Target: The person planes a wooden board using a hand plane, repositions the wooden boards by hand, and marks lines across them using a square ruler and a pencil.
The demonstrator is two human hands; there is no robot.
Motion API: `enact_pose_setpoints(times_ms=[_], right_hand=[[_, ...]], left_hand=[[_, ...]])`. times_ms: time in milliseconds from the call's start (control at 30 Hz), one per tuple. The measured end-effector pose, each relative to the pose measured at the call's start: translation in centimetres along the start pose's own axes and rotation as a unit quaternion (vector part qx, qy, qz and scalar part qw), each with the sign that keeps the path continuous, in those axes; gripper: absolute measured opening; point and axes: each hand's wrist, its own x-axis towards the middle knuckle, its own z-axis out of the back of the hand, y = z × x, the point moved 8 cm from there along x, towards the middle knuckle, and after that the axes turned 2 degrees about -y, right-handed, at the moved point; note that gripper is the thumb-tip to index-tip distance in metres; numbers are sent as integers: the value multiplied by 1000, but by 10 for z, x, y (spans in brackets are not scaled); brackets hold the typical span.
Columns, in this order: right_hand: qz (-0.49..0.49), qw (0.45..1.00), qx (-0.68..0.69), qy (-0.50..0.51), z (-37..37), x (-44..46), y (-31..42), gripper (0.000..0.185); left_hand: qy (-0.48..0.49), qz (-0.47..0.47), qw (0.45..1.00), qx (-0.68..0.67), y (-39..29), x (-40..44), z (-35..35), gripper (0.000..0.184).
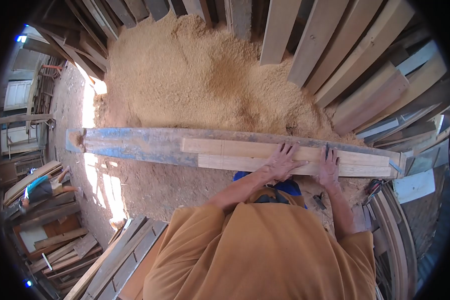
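Observation:
Two pale planks lie side by side on a long, worn workbench board (150, 142) with blue paint on its left part. The far plank (235, 148) reaches further left than the near plank (230, 163). My left hand (283, 161) rests across both planks, fingers spread and flat. Further right, my right hand (328, 167) lies on the planks with its fingers stretched forward. A thin dark pencil-like stick (327, 149) sticks up between the fingers of that hand. A faint line crosses the far plank near its left end.
A big sawdust heap (170, 75) lies beyond the bench. Long boards (317, 42) lean at the far right, and more timber (120, 260) is stacked at the lower left. Another person (40, 189) is at the left, beside piled wood. A dark tool (373, 187) lies near the bench's right end.

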Motion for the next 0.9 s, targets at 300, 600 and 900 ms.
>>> enact_pose_setpoints(times_ms=[300, 600, 900], right_hand=[[0, 1000, -9, -16, -12, 4, -5, 137], [-84, 993, 57, -56, -6, -28, -1, 117], [-234, 945, 218, -71, -31, -90, -38, 93]], left_hand=[[-4, 0, 1000, 0, 0, 0, 1, 85], [10, 3, 1000, 29, -4, 6, -5, 90], [9, 3, 998, 59, -4, 8, -1, 97]])
